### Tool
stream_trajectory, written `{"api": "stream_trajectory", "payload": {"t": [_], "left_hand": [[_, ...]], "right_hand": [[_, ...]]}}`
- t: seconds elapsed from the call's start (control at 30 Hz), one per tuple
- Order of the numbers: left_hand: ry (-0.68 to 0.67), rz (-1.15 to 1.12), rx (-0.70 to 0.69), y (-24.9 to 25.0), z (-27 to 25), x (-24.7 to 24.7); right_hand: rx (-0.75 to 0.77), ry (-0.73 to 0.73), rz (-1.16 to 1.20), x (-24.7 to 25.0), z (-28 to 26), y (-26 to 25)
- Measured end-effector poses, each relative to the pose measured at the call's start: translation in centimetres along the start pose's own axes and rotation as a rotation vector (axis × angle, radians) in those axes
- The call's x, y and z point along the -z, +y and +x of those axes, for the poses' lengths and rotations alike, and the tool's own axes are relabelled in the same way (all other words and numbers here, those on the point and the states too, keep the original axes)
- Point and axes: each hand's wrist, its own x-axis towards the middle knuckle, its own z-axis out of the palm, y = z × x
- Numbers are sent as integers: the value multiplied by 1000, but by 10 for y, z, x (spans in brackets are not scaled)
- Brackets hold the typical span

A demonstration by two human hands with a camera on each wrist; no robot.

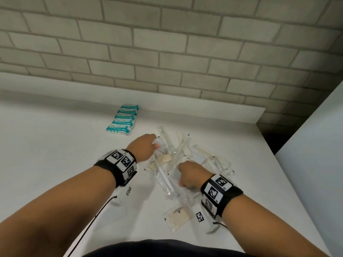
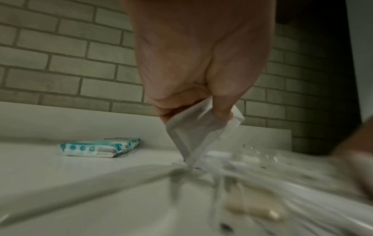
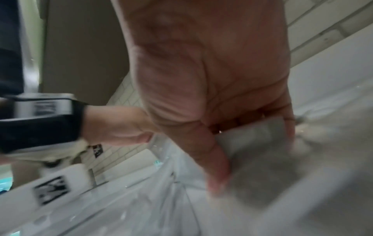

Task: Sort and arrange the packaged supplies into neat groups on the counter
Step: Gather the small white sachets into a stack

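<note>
Left hand (image 2: 193, 76) pinches a clear flat plastic packet (image 2: 198, 127) at the pile's upper-left edge. Right hand (image 1: 191, 175) fingers curled into the pile; grip blurred, cannot tell. Bare white desk (image 1: 55, 145) at frame left.

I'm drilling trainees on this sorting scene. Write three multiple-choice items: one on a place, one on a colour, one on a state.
1. Where is the row of teal packs?
A. Beside the wall, beyond the left hand
B. Under the right hand
C. At the counter's near edge

2. What colour is the counter?
A. Black
B. White
C. Red

3. What is the left hand doing?
A. Lying flat and empty
B. Pinching a clear packet
C. Touching the teal packs

Answers: 1 A, the head view shows the row near the brick wall; 2 B, the surface is plainly white; 3 B, the left wrist view shows its fingers gripping the packet.
</note>
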Motion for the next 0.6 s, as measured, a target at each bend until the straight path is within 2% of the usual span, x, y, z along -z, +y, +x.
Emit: {"api": "stream_trajectory", "payload": {"t": [0.13, 0.27, 0.4, 0.47, 0.6], "left_hand": [[-201, 182, -5, 0, 32, 11], [-360, 357, -30, -3, 39, 10], [-444, 448, -69, -13, 26, 10], [-398, 433, -68, -20, 21, 13], [-185, 331, -39, -25, 26, 19]], "right_hand": [[16, -40, 5, 11, -3, 14], [-90, 36, 36, 46, -2, 46], [-112, -152, -116, 55, 4, 76], [-145, -145, -127, 61, 11, 83], [-176, 35, -35, 70, 35, 80]]}}
